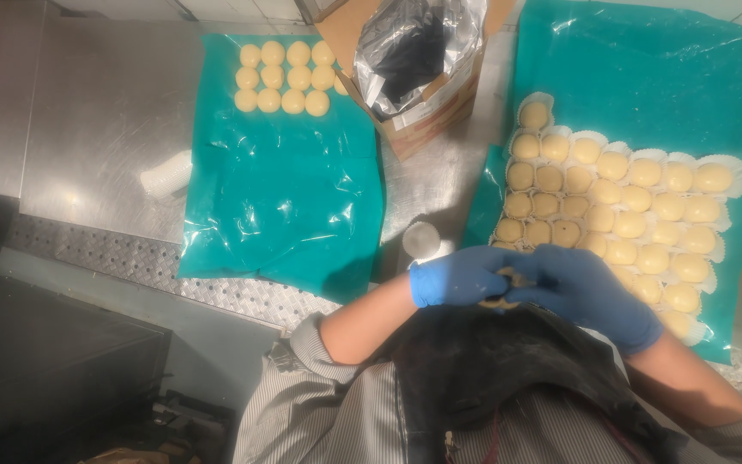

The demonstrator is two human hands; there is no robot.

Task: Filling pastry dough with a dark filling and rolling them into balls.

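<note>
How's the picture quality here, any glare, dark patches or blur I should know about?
Head view: glare streaks the left teal sheet and the steel table; the lower left corner falls into deep shadow; the left hand and right hand look slightly soft around the dough piece; straight edges bow toward the frame's edges.

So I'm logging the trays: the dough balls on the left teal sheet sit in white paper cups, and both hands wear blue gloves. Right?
Not quite. In the head view, the dough balls on the left teal sheet lie bare; the paper cups are under the balls on the right sheet. Both hands, left and right, wear blue gloves.
</note>
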